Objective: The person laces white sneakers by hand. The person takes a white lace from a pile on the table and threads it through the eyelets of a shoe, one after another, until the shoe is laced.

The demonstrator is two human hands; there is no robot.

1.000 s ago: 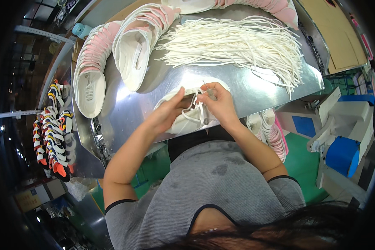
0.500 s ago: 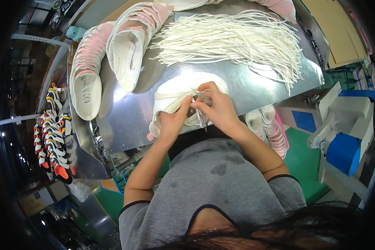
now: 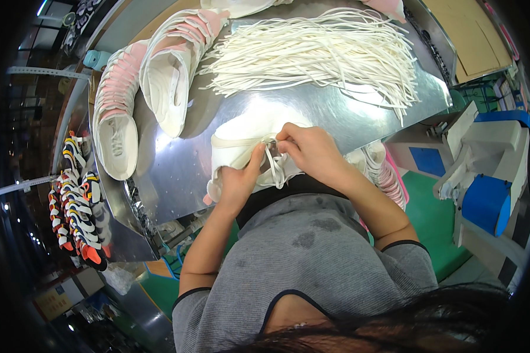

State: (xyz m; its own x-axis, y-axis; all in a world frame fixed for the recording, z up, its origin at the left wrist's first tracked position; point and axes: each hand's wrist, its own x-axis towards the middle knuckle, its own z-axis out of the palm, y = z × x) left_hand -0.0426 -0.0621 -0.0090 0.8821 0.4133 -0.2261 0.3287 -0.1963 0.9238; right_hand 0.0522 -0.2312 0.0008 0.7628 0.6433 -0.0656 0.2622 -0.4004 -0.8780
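Note:
A white shoe upper lies on its side at the table's near edge, close against my body. My left hand is closed on its near side, the thumb pressed by the eyelet edge. A white shoelace passes through the eyelets and hangs in loose loops over the opening. My right hand is closed in a pinch at the eyelet row, thumb and forefinger together on the lace. The fingers partly hide the lace end. Beyond the shoe lies a large heap of loose white shoelaces.
On the metal table, nested rows of pink-and-white shoe uppers stand at the far left. More uppers sit in a pink holder to my right. A grey machine with a blue cover stands farther right. Colourful uppers hang at the left.
My right hand's fingers have closed together at the eyelets; a thin pointed thing seen there earlier no longer shows. The lace loops now hang more openly. The view has shifted slightly.

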